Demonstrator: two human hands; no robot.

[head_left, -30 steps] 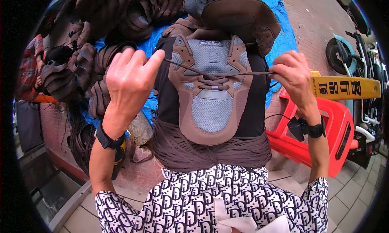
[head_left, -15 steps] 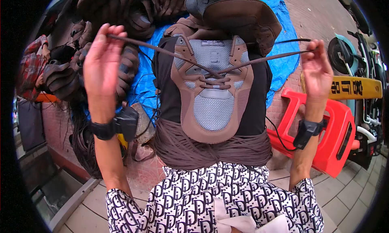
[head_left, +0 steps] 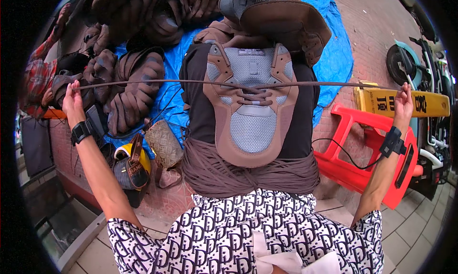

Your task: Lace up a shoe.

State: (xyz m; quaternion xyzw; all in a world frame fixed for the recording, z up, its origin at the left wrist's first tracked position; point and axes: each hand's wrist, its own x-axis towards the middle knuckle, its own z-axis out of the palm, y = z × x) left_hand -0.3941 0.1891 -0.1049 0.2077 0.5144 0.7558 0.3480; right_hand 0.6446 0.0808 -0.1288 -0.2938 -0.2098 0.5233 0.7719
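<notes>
Across my lap lies a brown and grey shoe upper (head_left: 253, 131), toe toward me, its lower eyelets laced. A brown shoelace (head_left: 324, 83) runs through it and stretches taut and nearly level to both sides. Far out at the left, my left hand (head_left: 73, 102) pinches one end of the lace. My right hand (head_left: 403, 104) pinches the other end, out at the right above the red stool. The upper eyelets on both sides hold no lace. A thick bundle of brown laces (head_left: 229, 174) is draped over my lap below the toe.
Stacks of brown shoe uppers (head_left: 136, 83) sit at the far left on a blue tarp (head_left: 336, 40). A red plastic stool (head_left: 334, 145) and a yellow board (head_left: 429, 102) stand at right. Bags (head_left: 164, 143) lie at left. Another person's plaid sleeve (head_left: 40, 73) shows at the left edge.
Both hands have moved outward and down, away from the shoe upper. The lace has gone from a slack, raised V to a straight, taut line across the upper.
</notes>
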